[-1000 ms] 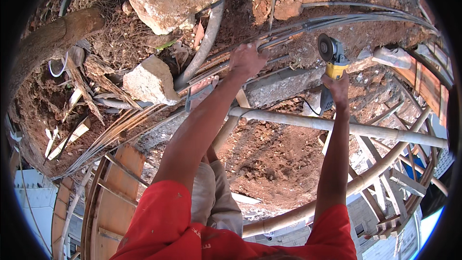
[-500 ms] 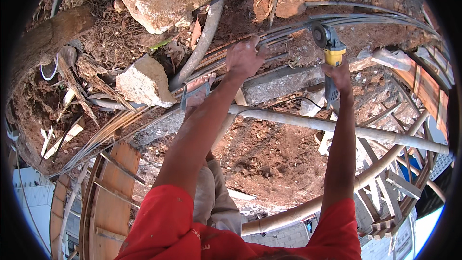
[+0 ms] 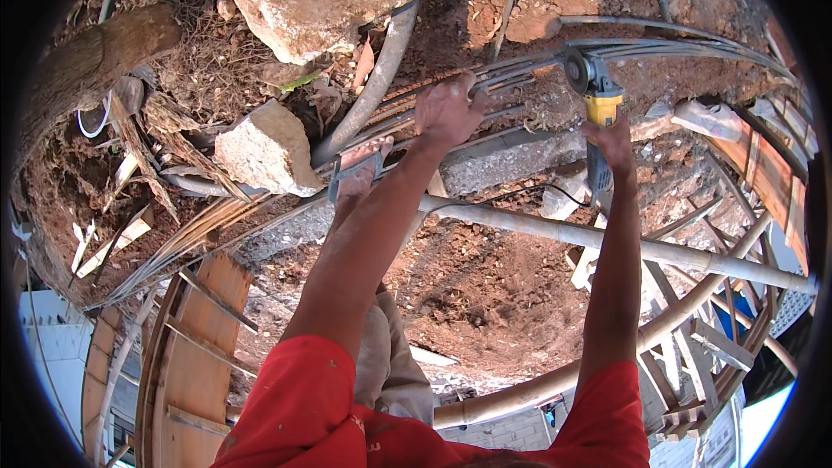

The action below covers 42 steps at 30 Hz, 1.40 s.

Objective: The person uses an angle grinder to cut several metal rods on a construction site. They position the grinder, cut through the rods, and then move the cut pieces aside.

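Observation:
My right hand point(image 3: 610, 143) is wrapped round the yellow and grey body of an angle grinder point(image 3: 603, 108). The grinder stands nearly upright, with its cutting disc point(image 3: 577, 71) at the top, beside a bundle of long thin steel bars point(image 3: 659, 49). My left hand point(image 3: 447, 110) is closed over the bars farther left, fingers curled and partly hidden. Some cut-looking bar ends point(image 3: 513, 83) lie just right of it. A dark cord point(image 3: 520, 191) runs from near the grinder's lower end toward the left.
My sandalled foot point(image 3: 357, 172) rests by the bars. A bamboo pole point(image 3: 537, 219) crosses in front of me over reddish soil, and another curves below. Large rocks point(image 3: 269, 149) and a grey pipe point(image 3: 373, 78) lie at left. Wooden planks point(image 3: 195, 329) stand at lower left, more timber at right.
The view has shifted slightly, so the rocks and bars sit a little farther right and lower. Both hands keep their holds, and the grinder stays close to the bars.

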Available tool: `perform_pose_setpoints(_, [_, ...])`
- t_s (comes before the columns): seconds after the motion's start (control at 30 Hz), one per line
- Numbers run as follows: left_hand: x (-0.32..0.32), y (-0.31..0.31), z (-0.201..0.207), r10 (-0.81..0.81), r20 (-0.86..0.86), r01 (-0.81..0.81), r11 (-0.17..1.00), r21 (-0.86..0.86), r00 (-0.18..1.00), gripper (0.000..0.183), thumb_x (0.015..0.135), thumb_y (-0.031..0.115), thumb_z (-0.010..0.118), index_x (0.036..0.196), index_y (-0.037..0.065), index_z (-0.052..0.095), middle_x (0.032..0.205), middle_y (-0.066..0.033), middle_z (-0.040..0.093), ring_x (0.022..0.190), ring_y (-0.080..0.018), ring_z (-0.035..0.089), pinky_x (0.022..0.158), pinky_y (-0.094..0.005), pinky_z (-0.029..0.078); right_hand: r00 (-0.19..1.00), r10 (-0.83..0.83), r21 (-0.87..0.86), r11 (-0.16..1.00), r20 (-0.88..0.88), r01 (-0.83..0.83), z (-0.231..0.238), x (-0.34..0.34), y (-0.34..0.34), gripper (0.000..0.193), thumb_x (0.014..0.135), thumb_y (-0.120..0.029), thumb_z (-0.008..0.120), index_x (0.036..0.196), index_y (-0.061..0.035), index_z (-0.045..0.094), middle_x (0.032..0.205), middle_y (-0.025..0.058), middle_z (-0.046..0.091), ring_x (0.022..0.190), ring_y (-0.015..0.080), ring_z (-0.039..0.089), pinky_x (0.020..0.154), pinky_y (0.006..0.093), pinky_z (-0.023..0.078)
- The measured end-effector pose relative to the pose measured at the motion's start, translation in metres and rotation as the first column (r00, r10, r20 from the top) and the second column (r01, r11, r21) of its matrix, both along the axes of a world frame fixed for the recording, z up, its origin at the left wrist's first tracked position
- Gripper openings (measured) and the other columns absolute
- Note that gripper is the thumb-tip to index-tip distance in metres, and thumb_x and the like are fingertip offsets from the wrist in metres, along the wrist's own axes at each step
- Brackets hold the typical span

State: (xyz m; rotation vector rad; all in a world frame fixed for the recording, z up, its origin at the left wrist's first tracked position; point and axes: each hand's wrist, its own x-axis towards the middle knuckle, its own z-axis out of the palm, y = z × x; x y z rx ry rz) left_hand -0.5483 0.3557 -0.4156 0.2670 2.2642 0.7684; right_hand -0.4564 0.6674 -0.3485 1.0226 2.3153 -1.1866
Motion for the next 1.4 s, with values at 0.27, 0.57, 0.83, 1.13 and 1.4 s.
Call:
perform_pose_setpoints(0.27, [-0.005, 0.0, 0.006, 0.031, 0.052, -0.031, 1.0, 0.005, 0.998, 0.048, 0.095, 0.051, 0.057, 0.128, 0.017, 0.068, 0.092, -0.0224, 0.075, 0.092, -0.0376, 0.074, 0.092, -0.0474, 0.056, 0.997, -0.019, -0.01, 1.0, 0.077, 0.02, 0.002, -0.004, -0.003, 0.028, 0.072, -0.008, 0.076, 0.096, 0.0002, 0.065, 0.078, 0.003, 0.065, 0.064, 0.0111, 0.06, 0.056, 0.0276, 0.048])
perform_pose_setpoints(0.57, [-0.004, -0.003, -0.002, 0.052, 0.032, -0.054, 0.995, 0.088, 0.998, 0.044, 0.094, 0.047, 0.058, 0.124, 0.016, 0.069, 0.082, -0.0193, 0.074, 0.084, -0.0347, 0.074, 0.088, -0.0466, 0.057, 0.999, -0.031, -0.073, 0.997, 0.022, 0.032, -0.007, -0.002, 0.002, 0.032, 0.073, -0.009, 0.076, 0.101, 0.0003, 0.063, 0.081, 0.0033, 0.066, 0.067, 0.0116, 0.061, 0.059, 0.028, 0.049])
perform_pose_setpoints(0.83, [-0.008, 0.001, 0.005, 0.011, 0.064, -0.012, 1.0, 0.02, 0.998, 0.041, 0.095, 0.04, 0.057, 0.123, 0.012, 0.069, 0.083, -0.0146, 0.075, 0.086, -0.0321, 0.075, 0.085, -0.047, 0.057, 0.998, -0.023, -0.077, 0.997, 0.057, 0.028, -0.012, -0.004, 0.007, 0.036, 0.074, -0.008, 0.077, 0.106, 0.0, 0.062, 0.085, 0.0035, 0.067, 0.07, 0.0114, 0.061, 0.061, 0.028, 0.05])
perform_pose_setpoints(1.13, [-0.009, 0.0, 0.004, 0.021, 0.048, -0.023, 0.999, 0.029, 0.999, 0.04, 0.094, 0.04, 0.057, 0.122, 0.014, 0.07, 0.083, -0.014, 0.075, 0.085, -0.0319, 0.074, 0.085, -0.047, 0.057, 0.995, -0.072, -0.185, 0.981, -0.069, 0.058, -0.019, 0.002, 0.005, 0.034, 0.073, -0.009, 0.078, 0.102, 0.0005, 0.064, 0.082, 0.0034, 0.068, 0.068, 0.0106, 0.061, 0.06, 0.0276, 0.049])
perform_pose_setpoints(1.4, [-0.01, -0.002, 0.002, 0.01, 0.062, -0.011, 1.0, 0.027, 0.998, 0.045, 0.094, 0.041, 0.058, 0.127, 0.012, 0.068, 0.087, -0.0175, 0.075, 0.086, -0.0329, 0.075, 0.087, -0.0466, 0.057, 0.998, -0.064, -0.021, 0.998, -0.003, 0.063, -0.025, 0.001, 0.002, 0.035, 0.073, -0.011, 0.078, 0.103, -0.0003, 0.064, 0.081, 0.0031, 0.067, 0.066, 0.0104, 0.06, 0.057, 0.0277, 0.048])
